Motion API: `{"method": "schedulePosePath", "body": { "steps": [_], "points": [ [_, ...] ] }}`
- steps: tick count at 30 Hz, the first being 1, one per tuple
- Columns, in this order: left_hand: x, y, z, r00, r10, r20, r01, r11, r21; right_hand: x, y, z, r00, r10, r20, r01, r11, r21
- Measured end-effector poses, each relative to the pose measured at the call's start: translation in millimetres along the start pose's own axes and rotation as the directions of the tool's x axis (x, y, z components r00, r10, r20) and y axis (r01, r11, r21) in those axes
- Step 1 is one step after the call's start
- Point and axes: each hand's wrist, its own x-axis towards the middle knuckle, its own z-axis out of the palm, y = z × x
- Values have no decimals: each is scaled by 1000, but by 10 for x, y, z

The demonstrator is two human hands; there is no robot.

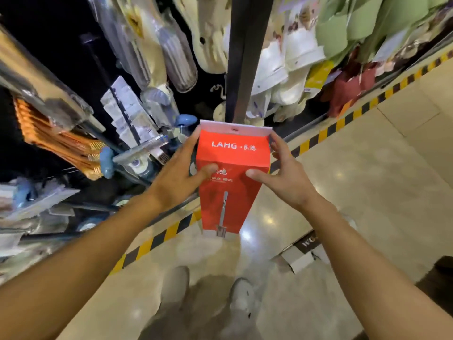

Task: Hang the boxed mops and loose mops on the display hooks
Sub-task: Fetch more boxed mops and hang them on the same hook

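A red boxed mop with white "LAHG" lettering and a white hang tab with a small hole at its top is held upright in front of the display. My left hand grips its left side, thumb on the front face. My right hand grips its right side, thumb also on the front. The box's top tab sits just below a dark vertical post of the rack. Loose mops with blue fittings and metal poles hang to the left of the box.
Orange packaged items hang at the far left. White, green and red cloth goods hang at the right of the post. A yellow-black striped strip edges the rack base. A small carton lies on the beige tiled floor beside my feet.
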Motion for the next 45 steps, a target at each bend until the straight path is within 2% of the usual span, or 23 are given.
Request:
{"method": "schedulePosePath", "body": {
  "steps": [8, 14, 19, 26, 31, 35, 41, 45],
  "points": [
    [97, -289, 177, 993, 70, -98, -78, 993, -86, 151, 238, 255, 981, -166, -99, 181, 969, 168],
    [157, -232, 245, 990, 84, -113, -99, 986, -134, 143, 241, 357, 967, -200, -159, 233, 945, 229],
    [15, -201, 212, 986, 112, -127, -126, 986, -108, -94, 166, 367, 966, -221, -135, 245, 947, 206],
    [-493, -64, 92, 996, 50, -70, -52, 999, -15, -582, 25, 313, 974, -219, -57, 225, 962, 154],
    [-743, 369, -65, 993, 68, -95, -73, 996, -53, -898, -302, 139, 974, -210, -90, 223, 959, 174],
    [-916, 917, -240, 987, 71, -147, -96, 981, -171, -1143, -798, -109, 969, -205, -135, 234, 937, 260],
    [-1128, 1796, -733, 974, 102, -200, -144, 968, -207, -1534, -1730, -455, 936, -258, -238, 329, 880, 341],
    [-1387, 2428, -1082, 954, 172, -246, -231, 944, -235, -1852, -2368, -700, 904, -291, -313, 396, 845, 360]
  ]
}}
